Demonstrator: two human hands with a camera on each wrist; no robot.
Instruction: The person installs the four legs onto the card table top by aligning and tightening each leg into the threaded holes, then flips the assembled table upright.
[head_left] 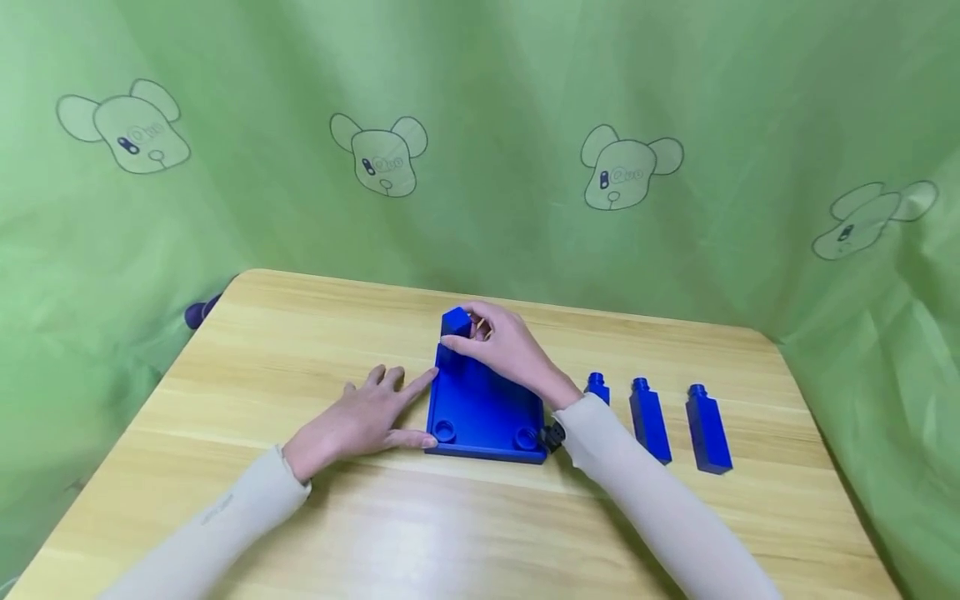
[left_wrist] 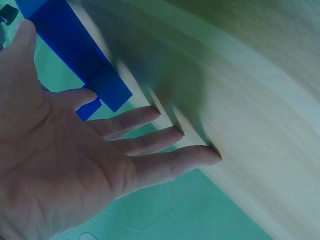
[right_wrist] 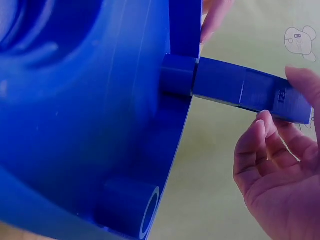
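Blue square-sided block (right_wrist: pixel 235 84) meets a round socket (right_wrist: pixel 177 75) on the tray (head_left: pixel 483 408).

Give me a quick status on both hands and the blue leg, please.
Right hand pinching blue leg, standing at far-left corner socket. Left hand touching left edge of blue panel. Three other legs lying to the right; no obstruction seen.
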